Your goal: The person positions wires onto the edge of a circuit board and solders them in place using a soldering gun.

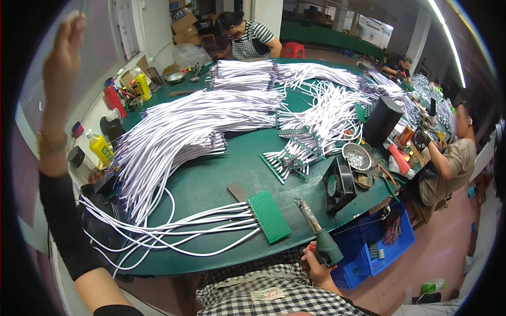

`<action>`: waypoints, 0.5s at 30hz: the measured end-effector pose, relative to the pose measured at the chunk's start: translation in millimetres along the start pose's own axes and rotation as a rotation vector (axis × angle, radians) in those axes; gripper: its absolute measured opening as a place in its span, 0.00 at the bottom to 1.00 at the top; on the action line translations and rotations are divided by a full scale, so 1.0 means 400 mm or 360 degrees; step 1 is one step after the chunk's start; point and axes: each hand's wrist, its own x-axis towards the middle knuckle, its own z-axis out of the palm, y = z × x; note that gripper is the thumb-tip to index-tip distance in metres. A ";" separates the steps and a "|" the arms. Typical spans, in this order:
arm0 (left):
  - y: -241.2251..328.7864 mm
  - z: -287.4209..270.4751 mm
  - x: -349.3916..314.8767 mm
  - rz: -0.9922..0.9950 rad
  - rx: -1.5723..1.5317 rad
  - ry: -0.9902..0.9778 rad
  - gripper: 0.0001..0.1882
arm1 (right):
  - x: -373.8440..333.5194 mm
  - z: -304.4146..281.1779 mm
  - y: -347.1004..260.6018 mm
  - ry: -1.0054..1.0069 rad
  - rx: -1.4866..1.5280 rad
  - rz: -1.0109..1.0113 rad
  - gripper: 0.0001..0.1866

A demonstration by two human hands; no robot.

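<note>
My right hand (315, 266) at the front edge of the table is wrapped round the green handle of a soldering iron (328, 246). Its metal barrel points up and left over the table. Left of its tip lies a green circuit board panel (270, 217), with several white cables (211, 224) running from its left edge. High at the far left, my left hand (64, 52) is raised with fingertips pinched together upward. Whatever sits between them is too blurred to make out.
Large bundles of white cables (179, 121) cover the green table (242, 158). A small black fan (338, 184) and a metal dish (357, 157) stand at the right. Yellow bottles (100, 148) line the left side. A blue crate (390, 250) sits below the right edge. Co-workers (448, 163) work nearby.
</note>
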 end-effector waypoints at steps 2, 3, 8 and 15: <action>0.077 0.016 -0.127 -0.0117 -0.0640 -0.0279 0.11 | 0.011 -0.004 -0.001 0.0022 0.0010 -0.0213 0.15; 0.085 -0.040 -0.218 -0.0088 -0.0913 -0.0452 0.11 | -0.015 -0.012 -0.010 0.0084 0.0032 0.0058 0.14; 0.271 -0.181 -0.505 -0.0031 -0.1241 -0.1222 0.11 | -0.003 -0.035 -0.019 0.0179 0.0029 -0.0199 0.13; 0.308 -0.311 -0.657 0.0150 -0.0962 -0.1793 0.12 | 0.020 -0.048 -0.022 0.0326 0.0176 -0.0180 0.13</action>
